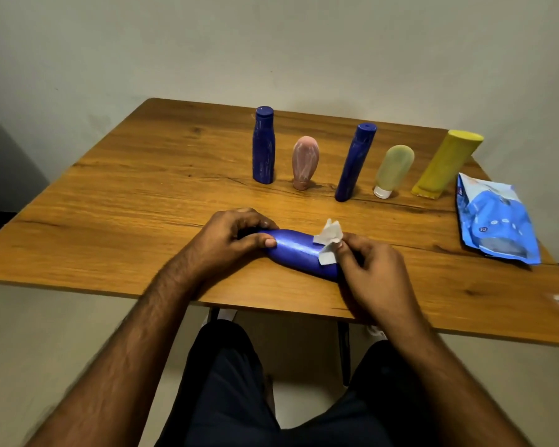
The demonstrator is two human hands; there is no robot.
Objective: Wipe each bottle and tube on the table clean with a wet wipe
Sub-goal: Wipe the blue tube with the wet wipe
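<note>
Against a plain pale wall, the wooden table carries a blue bottle lying on its side near the front edge, its long axis running left to right and angled slightly toward me at the right end. I have my left hand curled around its left end and my right hand pinching a white wet wipe against its right part. Farther back stand two blue bottles, a pink tube, a pale green tube and a yellow bottle, with the blue wipes pack lying at the right.
</note>
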